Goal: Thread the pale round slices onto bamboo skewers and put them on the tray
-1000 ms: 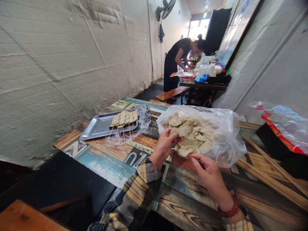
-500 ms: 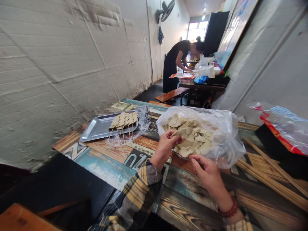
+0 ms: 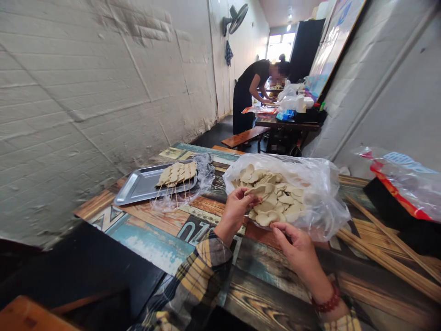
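Note:
My left hand (image 3: 237, 209) pinches a flat, rounded beige slice (image 3: 257, 191) between thumb and fingers, over the near left side of an opened clear plastic bag (image 3: 320, 184). A heap of similar beige slices (image 3: 287, 198) fills the bag's mouth. Just right of and below it, my right hand (image 3: 292, 241) is closed in a pinch at the bag's near edge; what its fingertips hold is too small to make out. On the left, a metal tray (image 3: 138, 184) bears beige slices threaded on skewers (image 3: 177, 174), their bare sticks pointing toward me.
Loose thin wooden sticks (image 3: 389, 257) lie at the right, beside a black box (image 3: 389, 202) with red and clear packaging. Crumpled plastic film (image 3: 205, 170) lies by the tray. Farther back, a person in black (image 3: 250, 92) bends over another table (image 3: 289, 123), near a bench (image 3: 244, 136).
The view has shifted very slightly. Both hands keep nearly the same place and grip, and the tray and bag stay where they were.

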### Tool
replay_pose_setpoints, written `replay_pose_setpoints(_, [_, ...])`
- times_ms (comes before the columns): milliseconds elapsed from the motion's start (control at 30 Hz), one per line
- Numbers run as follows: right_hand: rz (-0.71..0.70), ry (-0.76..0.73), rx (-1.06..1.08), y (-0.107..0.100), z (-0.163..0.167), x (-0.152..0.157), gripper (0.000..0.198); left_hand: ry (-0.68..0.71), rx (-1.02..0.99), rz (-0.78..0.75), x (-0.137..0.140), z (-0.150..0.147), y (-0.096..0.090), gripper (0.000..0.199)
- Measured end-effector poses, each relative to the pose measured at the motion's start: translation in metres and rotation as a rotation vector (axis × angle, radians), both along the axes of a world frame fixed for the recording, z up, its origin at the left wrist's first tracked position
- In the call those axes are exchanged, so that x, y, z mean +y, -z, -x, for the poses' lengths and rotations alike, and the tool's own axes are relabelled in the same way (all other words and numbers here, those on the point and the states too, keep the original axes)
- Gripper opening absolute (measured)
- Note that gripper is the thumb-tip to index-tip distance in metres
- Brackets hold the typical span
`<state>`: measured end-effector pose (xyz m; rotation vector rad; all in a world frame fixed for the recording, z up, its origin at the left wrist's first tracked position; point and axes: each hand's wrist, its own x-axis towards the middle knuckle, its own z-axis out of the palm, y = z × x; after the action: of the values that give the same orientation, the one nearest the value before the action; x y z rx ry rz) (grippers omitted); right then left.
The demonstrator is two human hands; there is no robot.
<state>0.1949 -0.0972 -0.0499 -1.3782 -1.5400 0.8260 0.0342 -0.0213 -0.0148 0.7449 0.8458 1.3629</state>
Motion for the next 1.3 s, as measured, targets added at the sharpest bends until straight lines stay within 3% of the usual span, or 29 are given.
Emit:
replay_pose_setpoints(767, [0.01,-0.013,-0.068,0.0019,0.0001,0.0024,0.034,0.046,0.118,-0.074,0.0003,-0.0017,0.0071,0.029])
replay_pose_setpoints(1067, [-0.031,0.02,-0.042,-0.0003,0.0013,0.0021,0.034,0.116,-0.051,0.058,-0.0045,-0.0042,0.0028,0.039])
replay_pose_setpoints(1300, [-0.079,0.025,-0.057,-0.0001,0.0007,0.001,0.033,0.192,-0.072,0.116,-0.0014,-0.0016,0.006,0.037])
